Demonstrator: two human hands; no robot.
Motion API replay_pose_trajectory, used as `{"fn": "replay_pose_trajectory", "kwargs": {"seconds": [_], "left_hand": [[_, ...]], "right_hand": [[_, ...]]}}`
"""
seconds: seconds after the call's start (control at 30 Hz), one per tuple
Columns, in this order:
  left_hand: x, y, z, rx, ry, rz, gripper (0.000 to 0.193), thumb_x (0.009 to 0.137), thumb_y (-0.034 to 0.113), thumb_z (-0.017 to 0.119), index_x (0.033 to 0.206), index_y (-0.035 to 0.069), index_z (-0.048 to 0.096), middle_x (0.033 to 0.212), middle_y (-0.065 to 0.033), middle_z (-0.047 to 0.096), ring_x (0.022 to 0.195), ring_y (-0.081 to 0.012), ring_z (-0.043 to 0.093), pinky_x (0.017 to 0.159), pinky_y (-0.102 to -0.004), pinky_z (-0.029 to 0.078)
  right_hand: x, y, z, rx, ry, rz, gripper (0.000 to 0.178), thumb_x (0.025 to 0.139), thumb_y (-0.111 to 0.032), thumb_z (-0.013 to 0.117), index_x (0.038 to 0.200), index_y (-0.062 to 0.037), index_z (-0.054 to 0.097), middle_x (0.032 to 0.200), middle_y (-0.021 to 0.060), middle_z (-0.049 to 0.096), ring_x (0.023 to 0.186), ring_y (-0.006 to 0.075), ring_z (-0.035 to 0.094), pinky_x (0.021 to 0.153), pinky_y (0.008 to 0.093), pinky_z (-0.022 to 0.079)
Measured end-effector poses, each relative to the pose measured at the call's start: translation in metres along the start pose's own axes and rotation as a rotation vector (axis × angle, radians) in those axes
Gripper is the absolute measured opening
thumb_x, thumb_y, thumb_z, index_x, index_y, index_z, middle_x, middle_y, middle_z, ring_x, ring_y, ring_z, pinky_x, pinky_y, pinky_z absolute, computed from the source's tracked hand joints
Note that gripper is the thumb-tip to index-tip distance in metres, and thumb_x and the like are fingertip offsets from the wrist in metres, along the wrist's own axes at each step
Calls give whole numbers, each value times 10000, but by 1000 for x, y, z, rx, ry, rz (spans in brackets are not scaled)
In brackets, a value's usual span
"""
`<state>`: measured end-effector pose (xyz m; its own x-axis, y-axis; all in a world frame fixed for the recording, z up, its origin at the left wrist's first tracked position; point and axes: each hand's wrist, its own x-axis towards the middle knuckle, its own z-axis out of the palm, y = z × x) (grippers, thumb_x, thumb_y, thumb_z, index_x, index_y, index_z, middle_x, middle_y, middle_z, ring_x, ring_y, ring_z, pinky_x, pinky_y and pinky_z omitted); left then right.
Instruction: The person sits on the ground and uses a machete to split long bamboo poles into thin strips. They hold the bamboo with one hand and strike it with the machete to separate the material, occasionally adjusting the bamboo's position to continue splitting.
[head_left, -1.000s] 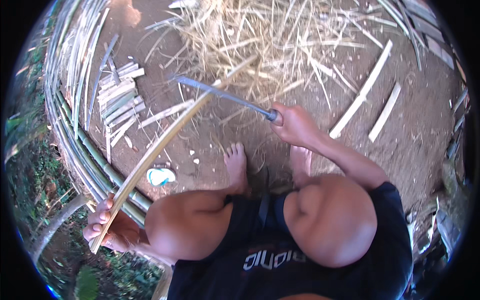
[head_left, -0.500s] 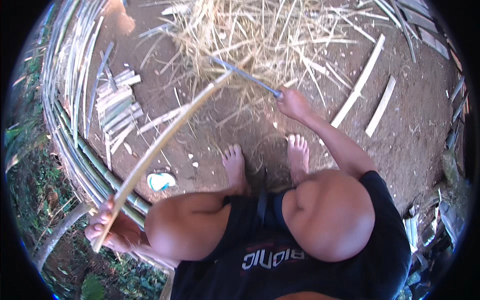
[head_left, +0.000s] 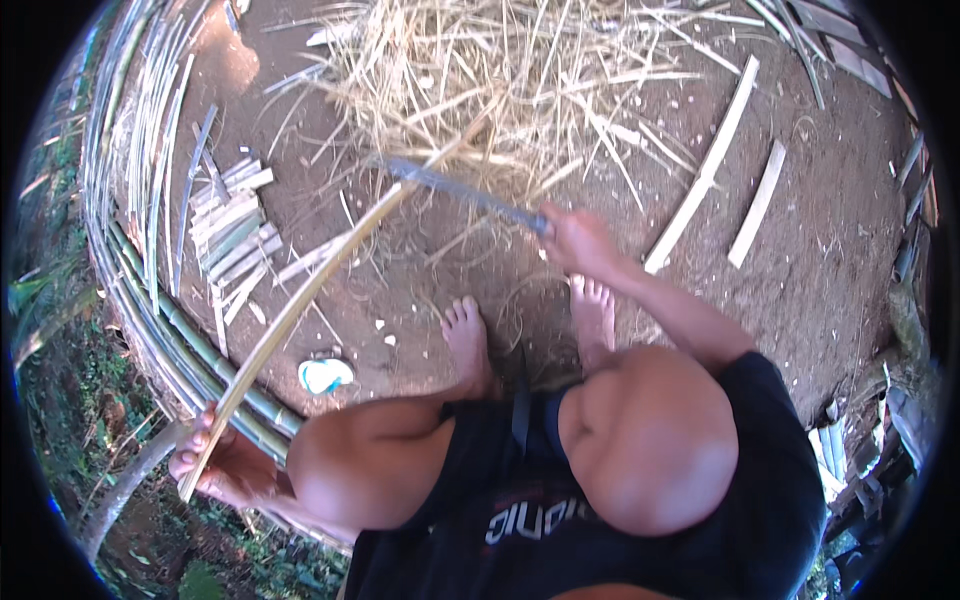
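Bamboo strip [head_left: 300, 302], its end gripped by the left hand [head_left: 240, 468], presumably for steadiness, crosses the knife [head_left: 462, 188] gripped by the right hand [head_left: 578, 240].

Strip [head_left: 300, 300] ran diagonally from the left hand [head_left: 228, 468], lower left, up to the near edge of the shavings pile [head_left: 490, 65], top centre. Knife [head_left: 468, 191], in the right hand [head_left: 580, 243], crossed it short of the far end. Slat stack [head_left: 236, 218] sat on the ground [head_left: 830, 230] left of the strip; poles [head_left: 205, 350] further left, passing under the strip's near end. Two planks [head_left: 704, 172] lay side by side, right of the right hand. Feet [head_left: 465, 332] between strip and planks.
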<state>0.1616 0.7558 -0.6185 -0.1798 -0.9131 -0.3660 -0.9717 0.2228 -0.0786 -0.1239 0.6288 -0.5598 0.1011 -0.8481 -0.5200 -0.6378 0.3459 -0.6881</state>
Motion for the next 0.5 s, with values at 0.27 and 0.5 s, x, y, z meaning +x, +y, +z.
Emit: {"fn": "replay_pose_trajectory", "kwargs": {"seconds": [0.27,0.5], "left_hand": [[9,-12,-54,-32,201,27,186,872,170,500,1047,114,528,1012,-104,605,1022,-300,586,921,-456,446],[-8,-132,-376,-1608,788,532,453,994,412,412,1218,25,486,1045,-112,587,1080,-294,554,1170,-549,203]], "right_hand": [[28,16,-10,10,-85,174,201,924,-92,470,1034,7,606,615,106,516,474,195,489,409,303,453],[51,101,17,-202,214,61,196,843,-129,575,983,8,588,649,117,569,482,253,575,507,350,517]]}}
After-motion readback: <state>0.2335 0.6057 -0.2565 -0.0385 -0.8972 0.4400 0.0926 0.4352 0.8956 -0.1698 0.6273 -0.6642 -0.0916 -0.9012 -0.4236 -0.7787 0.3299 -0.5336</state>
